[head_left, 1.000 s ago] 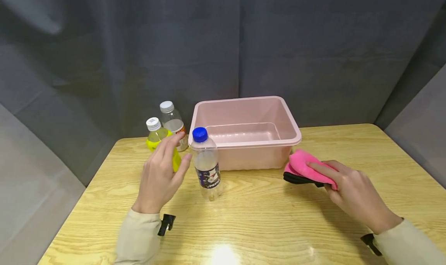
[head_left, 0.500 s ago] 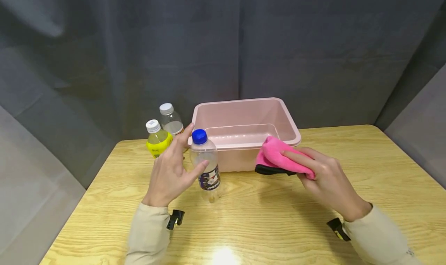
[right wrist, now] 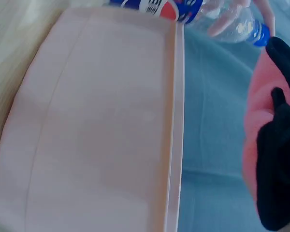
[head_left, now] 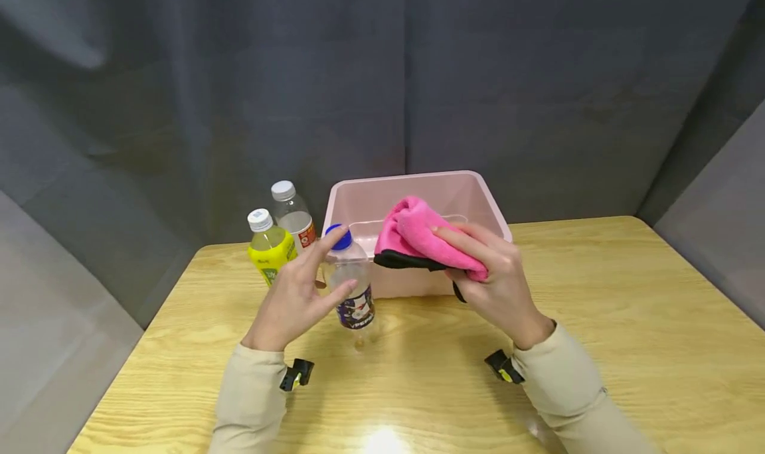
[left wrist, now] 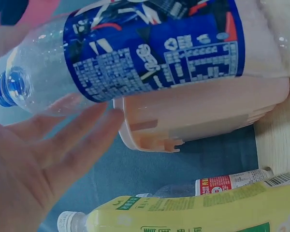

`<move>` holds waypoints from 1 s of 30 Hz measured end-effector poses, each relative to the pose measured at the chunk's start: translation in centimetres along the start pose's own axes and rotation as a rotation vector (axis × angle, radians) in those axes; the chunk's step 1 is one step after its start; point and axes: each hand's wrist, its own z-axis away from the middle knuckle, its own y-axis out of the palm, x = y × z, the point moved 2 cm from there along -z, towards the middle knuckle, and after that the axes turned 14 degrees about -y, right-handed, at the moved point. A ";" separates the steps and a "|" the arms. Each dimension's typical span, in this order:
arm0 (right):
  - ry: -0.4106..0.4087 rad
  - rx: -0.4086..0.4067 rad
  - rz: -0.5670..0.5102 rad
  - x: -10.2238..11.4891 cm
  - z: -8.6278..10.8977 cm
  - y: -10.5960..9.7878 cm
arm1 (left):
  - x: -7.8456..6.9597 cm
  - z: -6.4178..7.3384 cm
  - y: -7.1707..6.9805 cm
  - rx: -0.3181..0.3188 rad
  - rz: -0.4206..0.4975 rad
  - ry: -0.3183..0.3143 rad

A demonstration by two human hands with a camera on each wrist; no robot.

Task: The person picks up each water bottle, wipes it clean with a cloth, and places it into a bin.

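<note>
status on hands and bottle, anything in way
Right hand holding pink cloth; left hand at blue-capped bottle, contact unclear; possible snags: pink tub behind, white-capped bottles left.

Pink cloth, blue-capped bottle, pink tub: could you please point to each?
Pink cloth (head_left: 417, 233), head view, on its folds.
Blue-capped bottle (left wrist: 154, 50), left wrist view, on its blue label.
Pink tub (right wrist: 104, 116), right wrist view, on its outer wall.

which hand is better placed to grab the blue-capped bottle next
Probably the left hand: its thumb and fingers are spread about the upper part of the blue-capped bottle, while the right hand is occupied, holding the pink cloth.
</note>
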 end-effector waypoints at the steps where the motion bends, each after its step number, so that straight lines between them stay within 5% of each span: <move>1: 0.000 -0.021 -0.016 0.0 -0.1 0.4 | 0.0 0.0 0.0 0.027 0.019 -0.014; 6: -0.029 -0.045 -0.034 0.4 0.2 2.3 | -0.5 0.2 0.5 0.107 0.072 -0.044; 16: -0.089 0.197 -0.014 1.1 1.1 3.9 | -0.7 0.4 0.6 0.144 0.148 -0.062; 30: -0.167 0.350 0.039 1.2 0.7 3.8 | -0.5 0.5 0.6 0.157 0.168 -0.108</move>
